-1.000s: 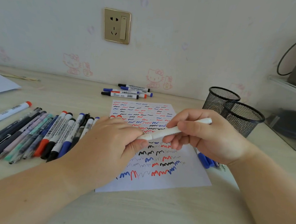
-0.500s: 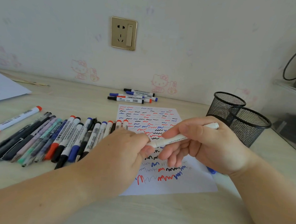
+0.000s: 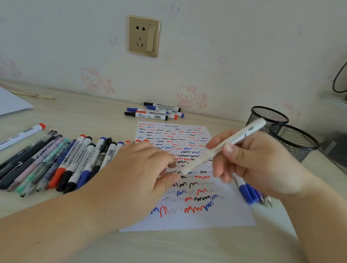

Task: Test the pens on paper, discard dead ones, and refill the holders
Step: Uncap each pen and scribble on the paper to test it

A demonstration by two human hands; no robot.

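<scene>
1. Red-capped marker lies alone at your far left, beside a fanned row of pens on the desk.
2. Your left hand hovers over the scribbled paper, fingers loosely bent, holding nothing.
3. Your right hand grips a white pen, tilted, its lower end just above the paper.
4. Two mesh holders stand at the far right.
</scene>
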